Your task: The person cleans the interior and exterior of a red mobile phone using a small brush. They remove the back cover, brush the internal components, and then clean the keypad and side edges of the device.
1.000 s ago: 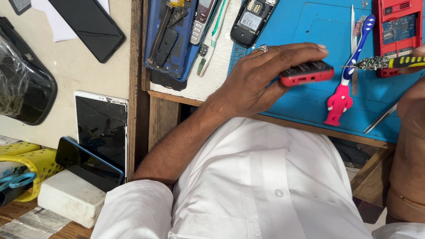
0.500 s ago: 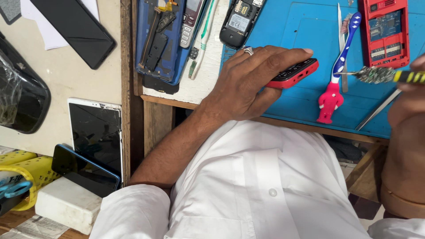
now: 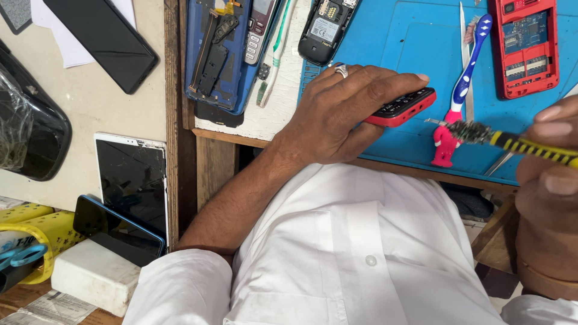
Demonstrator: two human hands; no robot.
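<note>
White shirt cloth nearest. Right hand (image 3: 551, 180) is closed on a yellow-and-black striped screwdriver (image 3: 530, 147), tip fuzzed with debris. Left hand (image 3: 343, 111) is clamped over a glossy red keypad phone (image 3: 402, 108) — held edge-on above the blue mat (image 3: 391, 42), dark keys showing — toothbrush (image 3: 466, 84) beyond

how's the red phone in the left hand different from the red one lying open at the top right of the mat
The red phone in the left hand is closed, its dark keypad showing; the open red phone has bare circuit boards exposed. The held one is gripped by the left hand at the blue mat's near edge; the open one lies flat and untouched. Both have red casings.
</note>
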